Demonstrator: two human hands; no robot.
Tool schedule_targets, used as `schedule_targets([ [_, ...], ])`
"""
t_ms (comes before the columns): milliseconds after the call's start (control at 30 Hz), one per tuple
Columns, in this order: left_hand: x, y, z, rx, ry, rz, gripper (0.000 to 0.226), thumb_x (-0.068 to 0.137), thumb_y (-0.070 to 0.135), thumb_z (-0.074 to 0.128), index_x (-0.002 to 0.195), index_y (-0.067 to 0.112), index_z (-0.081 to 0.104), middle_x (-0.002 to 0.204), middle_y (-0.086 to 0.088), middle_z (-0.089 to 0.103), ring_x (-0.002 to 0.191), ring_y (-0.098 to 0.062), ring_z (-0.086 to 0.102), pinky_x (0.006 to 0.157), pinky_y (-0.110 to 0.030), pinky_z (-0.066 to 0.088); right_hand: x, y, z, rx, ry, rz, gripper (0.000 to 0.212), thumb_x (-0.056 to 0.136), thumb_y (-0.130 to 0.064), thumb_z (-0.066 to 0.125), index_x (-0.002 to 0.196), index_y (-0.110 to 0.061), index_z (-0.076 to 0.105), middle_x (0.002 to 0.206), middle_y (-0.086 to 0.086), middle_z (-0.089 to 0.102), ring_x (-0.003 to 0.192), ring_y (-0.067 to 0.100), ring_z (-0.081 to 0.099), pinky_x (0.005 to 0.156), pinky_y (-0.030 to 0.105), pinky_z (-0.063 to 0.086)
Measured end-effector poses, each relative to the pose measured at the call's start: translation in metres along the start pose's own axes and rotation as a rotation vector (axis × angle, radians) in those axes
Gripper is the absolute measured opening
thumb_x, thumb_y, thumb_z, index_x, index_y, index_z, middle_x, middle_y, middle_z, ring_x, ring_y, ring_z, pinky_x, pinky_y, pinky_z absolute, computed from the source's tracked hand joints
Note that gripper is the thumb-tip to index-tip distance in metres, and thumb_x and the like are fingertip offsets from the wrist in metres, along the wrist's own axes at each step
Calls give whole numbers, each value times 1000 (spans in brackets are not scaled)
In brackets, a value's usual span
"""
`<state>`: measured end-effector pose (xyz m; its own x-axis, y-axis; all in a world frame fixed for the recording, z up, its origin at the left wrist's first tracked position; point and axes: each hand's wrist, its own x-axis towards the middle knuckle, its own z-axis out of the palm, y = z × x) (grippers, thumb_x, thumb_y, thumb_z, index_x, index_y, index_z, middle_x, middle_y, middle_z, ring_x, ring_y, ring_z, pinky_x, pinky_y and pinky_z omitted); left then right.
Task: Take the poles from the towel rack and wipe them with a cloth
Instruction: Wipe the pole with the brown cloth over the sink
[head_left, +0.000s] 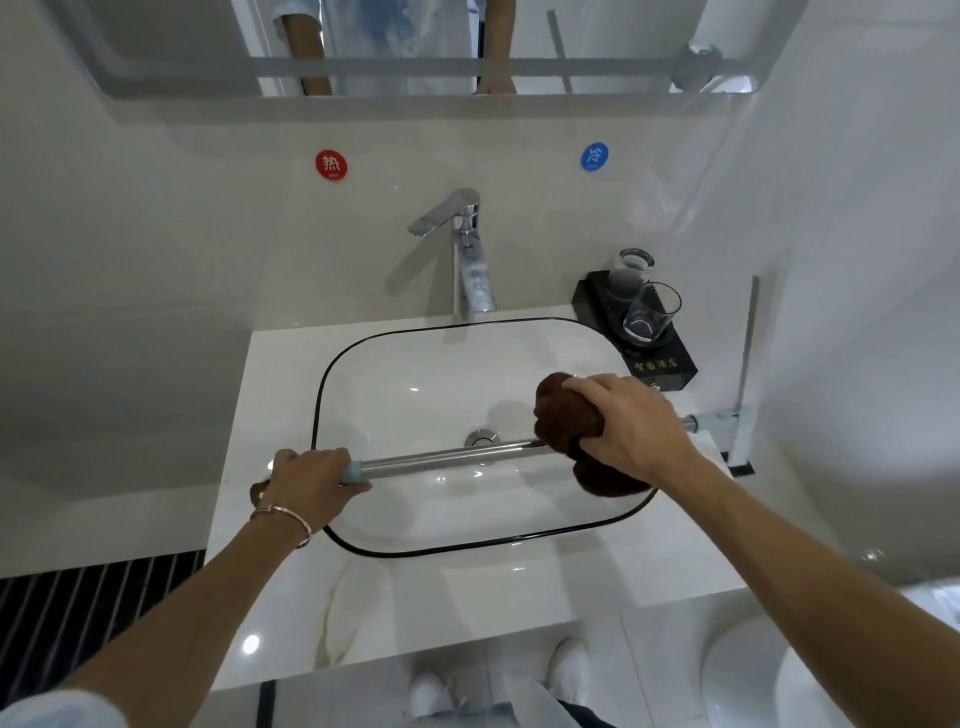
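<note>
A chrome pole (447, 460) with pale blue end caps lies level across the white sink (363, 358). My left hand (306, 480) grips its left end by the cap. My right hand (631, 426) holds a dark brown cloth (569, 415) bunched round the pole near its right end. The pole's right tip (693, 422) sticks out past my right hand. The stretch of pole under the cloth is hidden.
A chrome faucet (470, 260) stands behind the basin. Two glasses (644, 306) sit on a black tray (670, 358) at the back right of the counter. A metal bracket (745, 364) is fixed to the right wall. A toilet (779, 675) is at lower right. A mirror (415, 47) hangs above.
</note>
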<state>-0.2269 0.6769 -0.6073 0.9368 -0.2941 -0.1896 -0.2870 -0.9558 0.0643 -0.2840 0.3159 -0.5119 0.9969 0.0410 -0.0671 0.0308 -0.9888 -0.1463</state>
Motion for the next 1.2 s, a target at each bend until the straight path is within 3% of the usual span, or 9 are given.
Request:
schedule_targets([
  [167,-2,0,9,-44,20,17,31,88,59,47,85,28,47,80,12,57,82,-13,58,76,-27,26,3,29,-13,-46,109,93,63,73,-33,72,132,-31,51,124,2,61,105,32,56,87,42,45],
  [333,0,2,7,41,-46,49,29,91,57,42,89,28,40,81,13,48,82,-12,52,75,-27,26,-9,68,11,-75,82,285,59,72,-38,72,127,-32,52,120,2,62,105,33,56,88,45,44],
  [467,3,1,6,93,-69,73,26,93,54,41,88,28,39,78,14,45,76,-9,41,74,-27,22,-14,85,37,154,83,352,62,68,-37,72,126,-27,52,113,4,64,102,30,57,89,47,47],
  [633,2,3,1,111,-98,95,23,94,51,39,91,29,36,85,14,46,90,-13,54,81,-27,24,0,90,28,312,-36,343,59,69,-28,75,124,-29,56,102,-2,63,97,22,56,87,33,44],
  [800,1,7,0,103,-107,81,23,94,50,40,91,27,38,83,12,45,92,-14,56,86,-29,26,7,47,25,306,-88,243,48,70,-31,74,115,-32,61,98,-7,66,95,19,61,84,32,44],
  [933,-1,6,0,129,-103,82,28,94,50,41,100,24,49,92,9,57,95,-14,57,89,-29,28,20,-27,47,255,-107,73,52,63,-49,63,115,-39,60,103,-8,69,98,20,64,86,32,47],
  [1100,0,7,2,122,-91,61,31,93,51,43,103,23,51,101,6,63,97,-16,57,89,-31,30,27,-134,98,225,-100,-155,67,69,-46,65,133,-33,47,133,-1,53,121,24,48,107,44,26],
  [1200,0,5,0,98,-96,57,30,93,50,43,102,23,51,101,6,63,97,-17,57,89,-32,30,25,-148,102,168,-70,-201,70,72,-42,68,137,-32,43,139,3,47,127,27,44,111,48,22],
])
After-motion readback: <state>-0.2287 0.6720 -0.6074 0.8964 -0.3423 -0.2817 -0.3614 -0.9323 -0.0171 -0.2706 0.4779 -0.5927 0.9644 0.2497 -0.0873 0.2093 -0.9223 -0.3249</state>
